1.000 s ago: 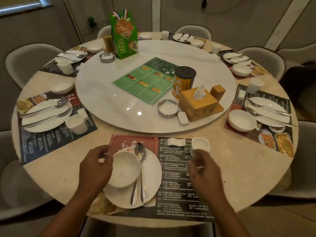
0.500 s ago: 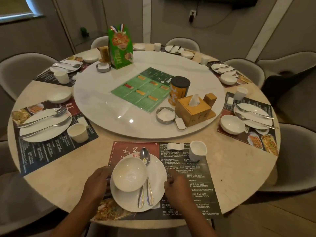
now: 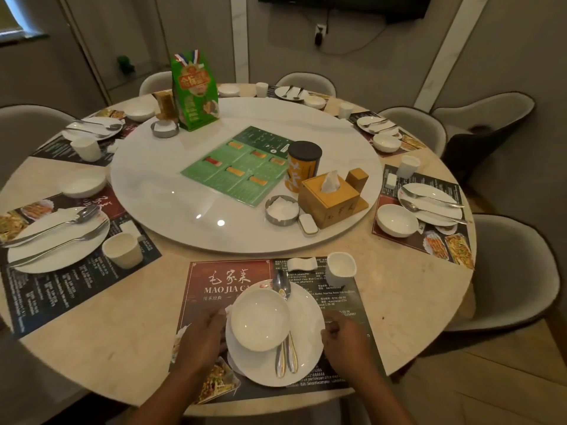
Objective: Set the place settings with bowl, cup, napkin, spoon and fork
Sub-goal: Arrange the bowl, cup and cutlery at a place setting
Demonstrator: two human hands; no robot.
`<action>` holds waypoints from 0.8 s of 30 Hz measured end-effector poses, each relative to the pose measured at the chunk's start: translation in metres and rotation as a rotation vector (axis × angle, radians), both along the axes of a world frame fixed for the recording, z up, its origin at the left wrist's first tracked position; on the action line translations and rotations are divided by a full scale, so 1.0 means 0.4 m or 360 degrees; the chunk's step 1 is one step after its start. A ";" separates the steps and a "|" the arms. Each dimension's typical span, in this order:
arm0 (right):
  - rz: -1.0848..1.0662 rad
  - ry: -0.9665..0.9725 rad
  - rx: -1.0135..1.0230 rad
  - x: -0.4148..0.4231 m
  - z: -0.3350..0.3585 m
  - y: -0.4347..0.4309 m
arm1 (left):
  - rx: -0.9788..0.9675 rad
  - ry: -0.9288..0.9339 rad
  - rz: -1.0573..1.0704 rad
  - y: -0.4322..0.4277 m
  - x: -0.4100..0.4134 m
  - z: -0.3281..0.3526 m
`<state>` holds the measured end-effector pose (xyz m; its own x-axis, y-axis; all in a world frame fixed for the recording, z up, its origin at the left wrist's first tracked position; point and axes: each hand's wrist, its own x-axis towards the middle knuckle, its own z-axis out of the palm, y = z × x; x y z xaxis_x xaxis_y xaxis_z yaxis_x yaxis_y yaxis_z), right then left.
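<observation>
Both hands now flank the plate (image 3: pixel 302 329); left hand (image 3: pixel 201 338) touches the rim, grip unclear.

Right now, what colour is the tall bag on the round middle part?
Green, with a yellow label; the bag shows best in the head view.

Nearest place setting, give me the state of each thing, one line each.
Bowl: empty, upright, on the plate, over the cutlery.
Plate: flat on the placemat.
Cup: upright, beyond the plate.
Spoon: lying on the plate, partly under the bowl.
Left hand: at the plate's left edge.
Right hand: at its right edge.
</observation>
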<state>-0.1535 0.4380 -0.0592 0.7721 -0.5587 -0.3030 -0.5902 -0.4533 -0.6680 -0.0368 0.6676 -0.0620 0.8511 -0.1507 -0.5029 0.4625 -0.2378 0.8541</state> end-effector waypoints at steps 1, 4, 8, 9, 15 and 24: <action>-0.0013 -0.0004 -0.0020 -0.005 0.003 -0.004 | 0.0016 -0.0007 -0.0021 -0.005 -0.002 -0.002; -0.0030 -0.0018 -0.0015 -0.016 0.009 -0.015 | 0.0110 -0.0076 -0.0101 -0.015 -0.007 0.002; 0.0005 0.0060 -0.0289 -0.013 0.009 -0.012 | 0.0171 -0.0143 -0.0183 -0.023 -0.013 0.018; 0.0040 0.0012 -0.0428 -0.009 0.008 -0.005 | 0.0184 -0.0163 -0.0184 -0.022 -0.014 0.019; 0.0630 -0.0209 -0.0449 0.087 0.023 0.115 | 0.0451 -0.0464 -0.0247 0.024 -0.021 0.021; 0.0670 -0.0052 -0.0592 0.165 -0.005 0.176 | 0.0690 -0.0667 -0.0288 0.125 0.019 0.014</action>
<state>-0.0873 0.5086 -0.0611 0.9572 -0.2651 -0.1165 -0.2891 -0.8536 -0.4333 -0.0292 0.7175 -0.0562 0.9692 -0.1681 -0.1798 0.0294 -0.6463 0.7625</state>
